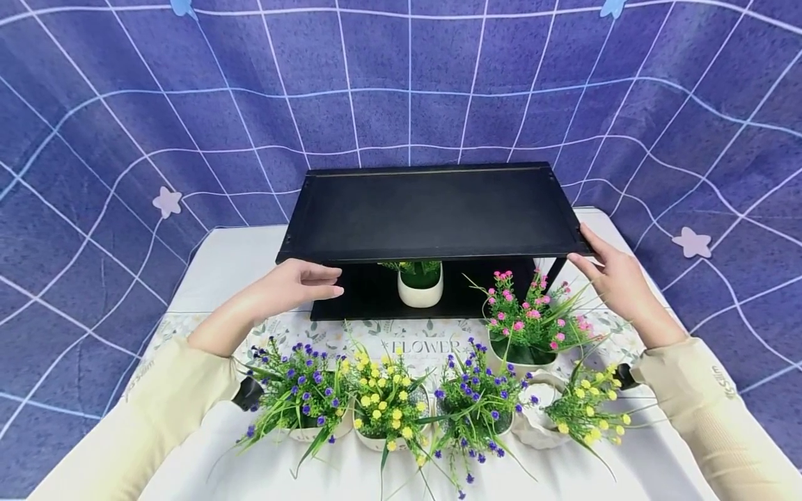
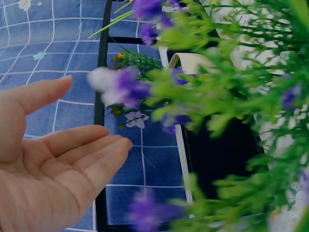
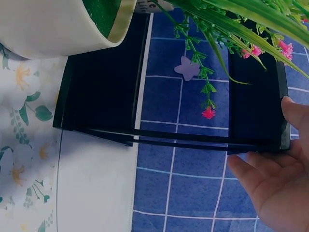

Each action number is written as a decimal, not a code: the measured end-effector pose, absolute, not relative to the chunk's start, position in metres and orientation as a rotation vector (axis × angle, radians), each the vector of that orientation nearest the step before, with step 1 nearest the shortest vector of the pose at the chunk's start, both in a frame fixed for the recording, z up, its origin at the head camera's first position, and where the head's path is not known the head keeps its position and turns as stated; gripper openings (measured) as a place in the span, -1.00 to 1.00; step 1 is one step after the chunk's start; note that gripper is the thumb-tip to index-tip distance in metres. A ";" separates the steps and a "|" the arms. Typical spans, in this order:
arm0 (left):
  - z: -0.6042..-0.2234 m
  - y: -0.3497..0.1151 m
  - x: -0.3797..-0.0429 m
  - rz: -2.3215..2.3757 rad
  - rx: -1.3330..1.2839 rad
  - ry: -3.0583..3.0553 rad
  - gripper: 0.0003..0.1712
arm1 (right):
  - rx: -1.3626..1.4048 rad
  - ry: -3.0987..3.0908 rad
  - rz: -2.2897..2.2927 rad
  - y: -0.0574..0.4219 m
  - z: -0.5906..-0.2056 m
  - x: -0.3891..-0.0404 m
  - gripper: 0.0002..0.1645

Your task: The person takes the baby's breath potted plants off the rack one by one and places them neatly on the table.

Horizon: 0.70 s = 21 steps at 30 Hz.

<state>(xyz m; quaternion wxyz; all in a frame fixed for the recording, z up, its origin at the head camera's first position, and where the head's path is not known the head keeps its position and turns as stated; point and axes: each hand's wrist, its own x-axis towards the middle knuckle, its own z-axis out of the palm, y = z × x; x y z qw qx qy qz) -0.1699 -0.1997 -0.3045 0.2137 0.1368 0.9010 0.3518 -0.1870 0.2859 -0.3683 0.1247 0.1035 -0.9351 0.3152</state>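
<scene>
A black two-tier shelf [image 1: 426, 212] stands at the back of the table. My right hand [image 1: 617, 282] pinches its front right corner, thumb at the top board's edge and fingers beneath, as the right wrist view also shows. Just in front of the shelf's left end is my left hand [image 1: 285, 287], thumb and fingers apart and nothing between them in the left wrist view. A white pot [image 1: 420, 293] with a green plant sits on the lower board, its upper part hidden by the top board. Before the right side stands a potted plant with pink flowers [image 1: 526, 313].
Along the front are purple-flowered plants [image 1: 307, 390] [image 1: 479, 396] and yellow-flowered plants [image 1: 385, 403] [image 1: 592, 403] in pale pots, close together. A floral mat [image 1: 376, 341] lettered FLOWER lies on the white table [image 1: 234, 257]. A blue gridded cloth [image 1: 388, 76] hangs behind.
</scene>
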 end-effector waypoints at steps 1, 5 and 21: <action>-0.303 -0.199 -0.171 0.960 0.388 2.500 -0.33 | 0.301 -2.725 0.917 0.286 -0.368 -0.187 -0.28; -0.298 -0.193 -0.176 0.932 0.388 2.472 -0.38 | 0.297 -2.726 0.916 0.286 -0.368 -0.187 -0.28; -0.295 -0.128 -0.190 0.935 0.191 2.272 -0.32 | 0.273 -2.733 0.913 0.286 -0.368 -0.188 -0.28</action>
